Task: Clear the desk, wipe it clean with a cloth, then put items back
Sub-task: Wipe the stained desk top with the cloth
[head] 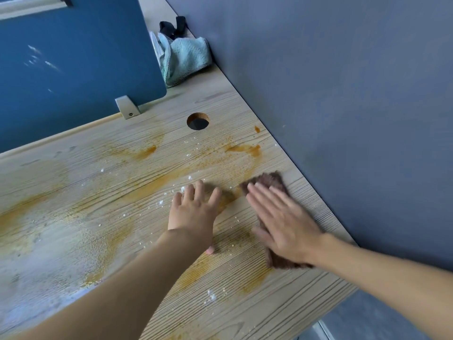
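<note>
Currently: wiping the stained desk (103,197).
Right hand (282,217), fingers straight, presses the brown cloth (272,179) flat near the right edge for full contact; left hand (193,209), fingers spread, braces beside it.

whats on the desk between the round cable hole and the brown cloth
In the head view, orange-brown smeared stains and fine speckles cover the pale wood-grain desk between the round cable hole and the brown fuzzy cloth.

One view, head-worn, wide-angle. Faces forward and steeply down onto the desk (103,173), close in. Left hand (193,212) and right hand (282,222) sit mid-frame. Blue divider (73,69) upper left, grey wall (343,94) right.
</note>
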Motion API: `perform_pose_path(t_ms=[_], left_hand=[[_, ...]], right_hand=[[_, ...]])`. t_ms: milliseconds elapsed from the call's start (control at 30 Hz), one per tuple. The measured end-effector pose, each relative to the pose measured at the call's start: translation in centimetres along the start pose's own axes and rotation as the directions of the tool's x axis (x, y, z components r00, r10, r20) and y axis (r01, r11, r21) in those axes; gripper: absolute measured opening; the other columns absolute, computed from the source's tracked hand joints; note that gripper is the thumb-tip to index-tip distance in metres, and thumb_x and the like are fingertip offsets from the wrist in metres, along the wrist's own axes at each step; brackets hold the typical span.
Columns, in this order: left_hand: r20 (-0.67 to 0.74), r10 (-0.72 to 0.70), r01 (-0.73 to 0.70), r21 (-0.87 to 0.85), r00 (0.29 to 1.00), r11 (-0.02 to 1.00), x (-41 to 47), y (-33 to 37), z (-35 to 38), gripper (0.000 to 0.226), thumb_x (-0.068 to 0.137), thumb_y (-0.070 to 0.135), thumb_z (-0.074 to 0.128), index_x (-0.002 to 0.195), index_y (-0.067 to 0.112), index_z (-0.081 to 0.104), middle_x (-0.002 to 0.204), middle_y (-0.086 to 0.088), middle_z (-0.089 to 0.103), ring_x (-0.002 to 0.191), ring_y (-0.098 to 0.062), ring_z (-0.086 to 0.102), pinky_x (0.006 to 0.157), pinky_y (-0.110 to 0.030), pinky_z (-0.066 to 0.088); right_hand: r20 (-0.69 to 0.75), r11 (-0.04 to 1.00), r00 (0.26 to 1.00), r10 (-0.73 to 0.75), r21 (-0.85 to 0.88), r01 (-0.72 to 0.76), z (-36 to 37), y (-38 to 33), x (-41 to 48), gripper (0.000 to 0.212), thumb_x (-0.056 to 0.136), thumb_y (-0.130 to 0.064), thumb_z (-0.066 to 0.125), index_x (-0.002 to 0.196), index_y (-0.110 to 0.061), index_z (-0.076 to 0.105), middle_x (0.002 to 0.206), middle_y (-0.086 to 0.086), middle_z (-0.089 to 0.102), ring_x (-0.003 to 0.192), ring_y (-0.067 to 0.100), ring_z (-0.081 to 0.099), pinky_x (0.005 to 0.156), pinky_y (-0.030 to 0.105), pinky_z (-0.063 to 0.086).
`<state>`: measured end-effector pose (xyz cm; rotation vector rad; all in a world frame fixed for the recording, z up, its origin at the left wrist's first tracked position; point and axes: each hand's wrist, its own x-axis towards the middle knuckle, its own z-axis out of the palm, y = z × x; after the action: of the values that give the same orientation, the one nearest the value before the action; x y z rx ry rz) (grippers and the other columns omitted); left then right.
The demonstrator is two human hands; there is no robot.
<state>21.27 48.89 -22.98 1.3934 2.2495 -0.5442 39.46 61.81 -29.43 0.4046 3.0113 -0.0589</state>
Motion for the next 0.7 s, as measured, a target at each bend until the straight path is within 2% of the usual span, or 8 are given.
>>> perform_pose_path(t_ms=[67,167,233,300,400,467,600,700], left_hand=[[0.000,0.001,-0.001,0.000,1.000,1.000,0.0,0.0,0.0,0.127,0.064,0.042,0.089,0.154,0.025,0.000,0.161,-0.016,-0.003,0.149,-0.036,0.004,0.123,-0.050,0.013],[0.007,0.002,-0.002,-0.002,1.000,1.000,0.2,-0.1,0.0,0.129,0.063,0.043,0.089,0.154,0.025,-0.001,0.161,-0.015,-0.005,0.149,-0.037,0.003,0.123,-0.050,0.012],[0.008,0.012,-0.012,-0.001,1.000,1.000,0.1,-0.1,0.1,0.128,0.063,0.043,0.089,0.154,0.025,0.000,0.161,-0.015,-0.003,0.149,-0.036,0.004,0.123,-0.050,0.013],[-0.017,0.012,-0.012,-0.013,1.000,1.000,0.1,-0.2,0.3,0.125,0.064,0.042,0.089,0.153,0.026,0.003,0.159,-0.016,-0.001,0.148,-0.035,0.006,0.122,-0.050,0.014],[-0.024,0.011,-0.011,-0.020,1.000,1.000,0.1,-0.2,0.3,0.124,0.064,0.040,0.089,0.153,0.025,0.004,0.159,-0.016,0.001,0.148,-0.035,0.007,0.123,-0.050,0.014],[-0.020,0.008,-0.008,-0.023,1.000,1.000,0.1,-0.3,0.2,0.124,0.065,0.039,0.089,0.153,0.025,0.003,0.159,-0.017,0.000,0.148,-0.035,0.006,0.123,-0.050,0.012],[-0.018,0.006,-0.007,-0.018,1.000,1.000,0.2,-0.2,0.1,0.125,0.067,0.039,0.088,0.154,0.025,0.000,0.161,-0.017,-0.004,0.149,-0.036,0.002,0.123,-0.050,0.011],[-0.035,0.010,-0.010,-0.024,0.999,1.000,0.4,-0.3,0.2,0.122,0.069,0.037,0.088,0.153,0.026,0.001,0.160,-0.016,-0.003,0.149,-0.036,0.003,0.123,-0.050,0.010]], right_hand=[[0.016,0.990,0.990,-0.142,-0.010,0.142,-0.2,-0.1,-0.6,0.068,0.105,-0.053,0.020,0.158,-0.010,0.016,0.167,0.006,0.005,0.154,0.017,-0.002,0.125,0.040,0.009],[0.035,0.988,0.988,-0.153,-0.008,0.153,-0.4,2.3,1.4,0.064,0.105,-0.050,0.021,0.159,-0.016,0.014,0.167,0.001,0.004,0.153,0.013,-0.001,0.125,0.037,0.004],[0.000,1.000,1.000,0.004,0.008,-0.004,-0.6,4.2,4.0,0.065,0.103,-0.049,0.018,0.159,-0.016,0.016,0.167,0.001,0.007,0.153,0.013,0.005,0.124,0.036,0.005],[-0.037,0.972,0.972,0.230,0.048,-0.229,-0.6,5.5,5.9,0.069,0.100,-0.051,0.012,0.159,-0.015,0.015,0.167,0.001,0.007,0.153,0.014,0.006,0.124,0.033,0.002],[-0.067,0.948,0.946,0.318,0.049,-0.315,-0.1,4.0,5.8,0.071,0.101,-0.052,0.006,0.158,-0.011,0.011,0.166,0.004,0.006,0.154,0.015,0.002,0.125,0.036,0.003],[-0.065,0.976,0.974,0.215,0.030,-0.214,-0.2,1.3,3.6,0.070,0.103,-0.053,0.007,0.158,-0.009,0.013,0.166,0.007,0.008,0.154,0.018,0.001,0.124,0.041,0.008],[0.010,0.986,0.986,-0.167,-0.001,0.167,-0.3,-1.1,0.4,0.068,0.105,-0.053,0.023,0.157,-0.010,0.020,0.166,0.007,0.008,0.154,0.018,0.001,0.124,0.040,0.009],[0.038,0.975,0.974,-0.223,0.005,0.222,-0.6,0.9,1.9,0.066,0.104,-0.052,0.021,0.159,-0.015,0.016,0.167,0.002,0.004,0.153,0.014,-0.001,0.125,0.037,0.005]])
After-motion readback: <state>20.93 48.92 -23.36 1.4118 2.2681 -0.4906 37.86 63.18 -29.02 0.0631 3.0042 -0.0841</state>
